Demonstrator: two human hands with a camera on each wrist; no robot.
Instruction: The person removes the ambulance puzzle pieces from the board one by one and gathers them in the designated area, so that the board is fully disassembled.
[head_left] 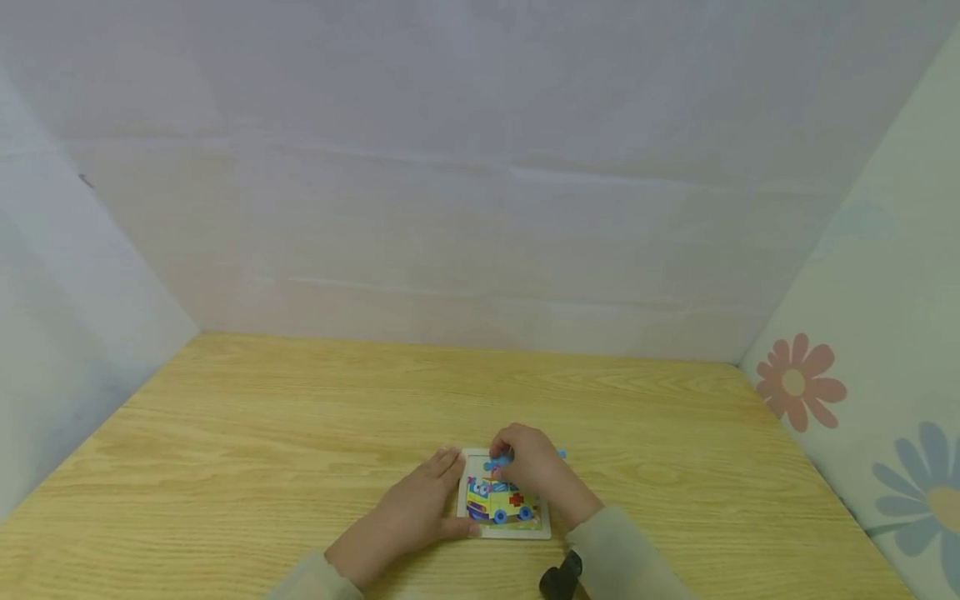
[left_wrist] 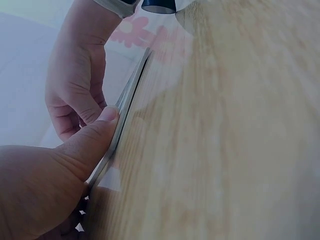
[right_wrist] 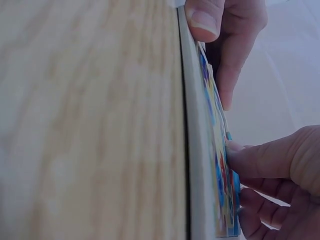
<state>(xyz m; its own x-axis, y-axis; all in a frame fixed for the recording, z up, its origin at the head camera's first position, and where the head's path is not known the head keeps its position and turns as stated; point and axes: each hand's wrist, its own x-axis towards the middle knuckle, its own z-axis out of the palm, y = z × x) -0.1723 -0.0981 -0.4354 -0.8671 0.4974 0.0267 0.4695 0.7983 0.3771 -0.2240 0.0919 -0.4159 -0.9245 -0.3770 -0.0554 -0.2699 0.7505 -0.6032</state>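
A small jigsaw board (head_left: 517, 534) with a pale frame lies on the wooden table, showing a yellow ambulance picture (head_left: 501, 502) with blue wheels and a red cross. My left hand (head_left: 420, 507) rests along the board's left side, fingers fairly straight near the far corner and thumb on the near-left corner. Over the upper part of the board, my right hand (head_left: 531, 460) pinches a blue puzzle piece (head_left: 496, 462) between thumb and fingers. In the right wrist view, the right thumb and fingertips (right_wrist: 245, 160) touch the picture side. Part of the board is hidden beneath the right hand.
A small blue bit (head_left: 562, 454) shows just beyond the right hand; its full shape is hidden. The wooden table (head_left: 300, 417) stretches around the board. Pale walls stand at the back and sides, the right one with printed flowers (head_left: 799, 382). A black device (head_left: 561, 577) sits at the right wrist.
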